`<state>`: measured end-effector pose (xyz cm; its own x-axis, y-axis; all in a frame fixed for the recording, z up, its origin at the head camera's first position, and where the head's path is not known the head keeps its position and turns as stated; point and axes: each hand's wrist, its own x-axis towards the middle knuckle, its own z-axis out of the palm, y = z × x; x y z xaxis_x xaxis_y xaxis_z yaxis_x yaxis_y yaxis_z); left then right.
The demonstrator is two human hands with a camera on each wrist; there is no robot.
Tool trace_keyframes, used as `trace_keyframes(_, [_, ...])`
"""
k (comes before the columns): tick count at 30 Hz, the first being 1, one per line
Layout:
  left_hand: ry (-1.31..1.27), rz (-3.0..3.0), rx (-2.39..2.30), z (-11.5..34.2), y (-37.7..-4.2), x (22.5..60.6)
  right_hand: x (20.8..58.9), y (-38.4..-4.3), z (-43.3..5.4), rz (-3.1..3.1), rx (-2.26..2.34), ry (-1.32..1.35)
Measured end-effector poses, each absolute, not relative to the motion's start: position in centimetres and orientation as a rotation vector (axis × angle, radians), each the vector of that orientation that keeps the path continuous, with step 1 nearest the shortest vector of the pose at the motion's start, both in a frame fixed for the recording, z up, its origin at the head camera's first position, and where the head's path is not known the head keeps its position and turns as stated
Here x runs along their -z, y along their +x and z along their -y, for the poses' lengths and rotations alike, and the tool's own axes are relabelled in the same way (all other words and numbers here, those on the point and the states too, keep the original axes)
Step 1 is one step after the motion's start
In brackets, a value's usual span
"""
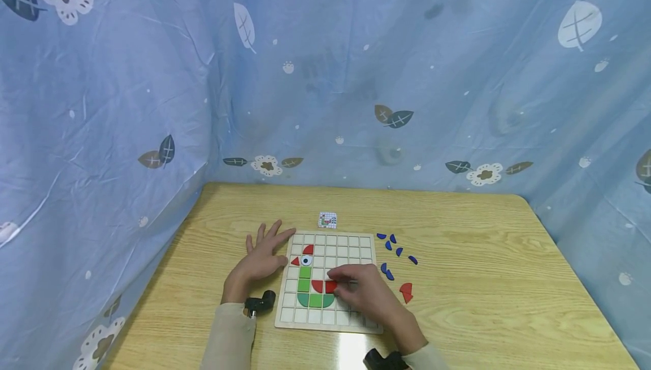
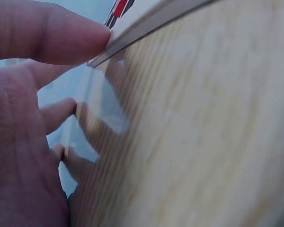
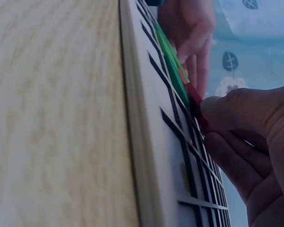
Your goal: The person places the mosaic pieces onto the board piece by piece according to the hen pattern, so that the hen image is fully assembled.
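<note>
My left hand (image 1: pixel 259 262) lies at the left edge of a wooden grid board (image 1: pixel 353 252), fingers spread, the thumb against its rim in the left wrist view. My right hand (image 1: pixel 368 291) is over the lower middle of the board. Between its thumb and fingers it pinches a red piece (image 3: pixel 194 98), partly hidden, at a square beside a red quarter-circle (image 1: pixel 317 286). On the board, green squares (image 1: pixel 304 285), dark green curved pieces (image 1: pixel 303 300), an eye piece (image 1: pixel 306 261), a red triangle (image 1: pixel 295 261) and a red curved piece (image 1: pixel 308 249) form a bird-like figure.
A small picture card (image 1: pixel 328 220) lies behind the board on the wooden table (image 1: pixel 488 279). Several blue pieces (image 1: pixel 399 251) are scattered to the board's right, with red pieces (image 1: pixel 406 288) nearer the front. A blue patterned curtain (image 1: pixel 325 87) hangs around the table.
</note>
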<state>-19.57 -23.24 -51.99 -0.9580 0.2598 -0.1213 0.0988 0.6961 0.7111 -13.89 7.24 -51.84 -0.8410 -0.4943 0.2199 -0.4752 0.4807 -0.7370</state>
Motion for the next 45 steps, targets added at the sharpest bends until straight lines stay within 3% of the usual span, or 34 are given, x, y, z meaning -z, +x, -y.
trace_keyframes(33, [0.283, -2.682, -1.094, 23.3, -19.7, 51.9, 52.2, -13.9, -6.7, -2.723, 1.257, -0.877])
trace_keyframes(45, [0.279, -2.691, -1.097, 23.2, -19.6, 51.9, 51.7, -13.7, -11.4, -2.776, 1.368, -0.781])
